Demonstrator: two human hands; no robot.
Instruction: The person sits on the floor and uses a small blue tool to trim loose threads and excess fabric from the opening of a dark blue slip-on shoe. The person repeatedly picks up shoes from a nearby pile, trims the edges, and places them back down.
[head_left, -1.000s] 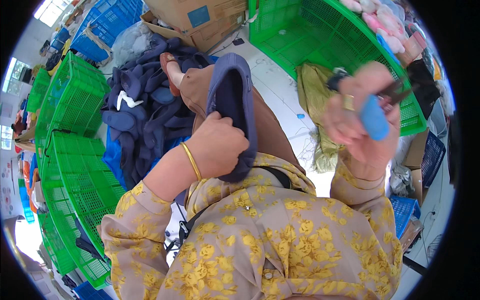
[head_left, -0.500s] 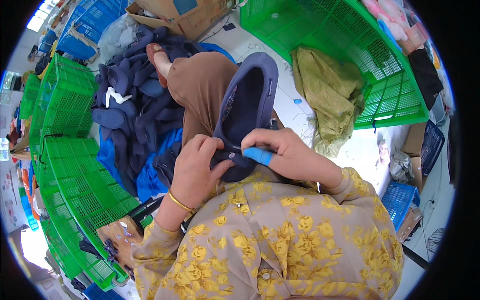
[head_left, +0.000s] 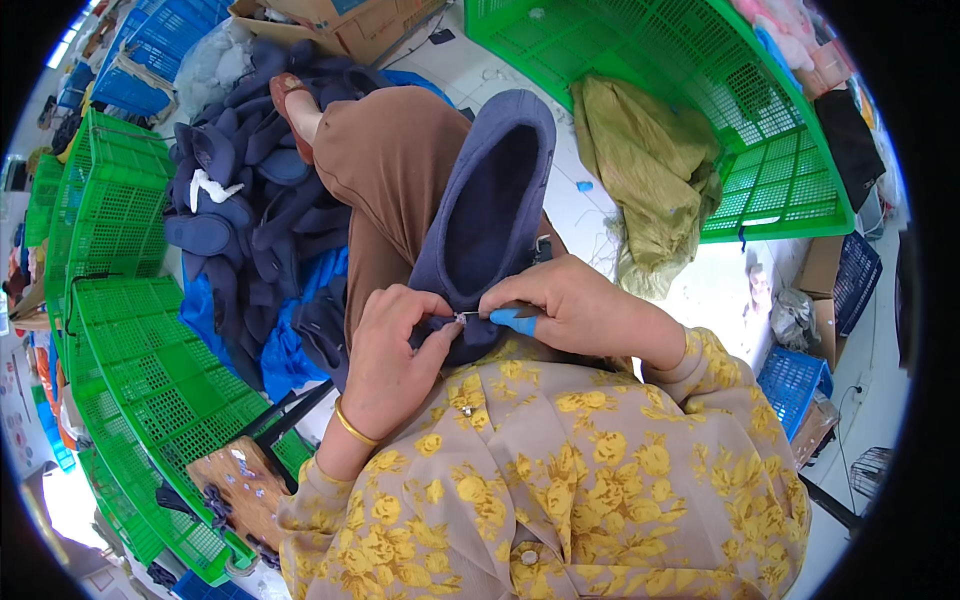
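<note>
A dark navy slipper (head_left: 497,205) stands tilted over my lap, its opening toward me. My left hand (head_left: 392,338), with a gold bangle at the wrist, is closed on the slipper's near end and pinches the fabric beside a small pale ornament (head_left: 459,319). Against that spot my right hand (head_left: 572,305) is closed in a pinch on a thin, shiny needle (head_left: 472,313). Blue tape (head_left: 515,320) wraps one of its digits. My fingers partly hide the slipper's near end, and any thread is too fine to make out.
Many navy slippers (head_left: 245,225) lie heaped on blue sheeting (head_left: 296,345) to the left. Green crates (head_left: 165,370) line that side, beside a wooden board (head_left: 240,480). On the right are an olive sack (head_left: 645,165), a large green crate (head_left: 775,190) and a blue basket (head_left: 790,390).
The slipper has turned slightly and its opening shows more squarely. My hands have drawn together at its near end, and the needle now shows between them. The whole view has shifted a little.
</note>
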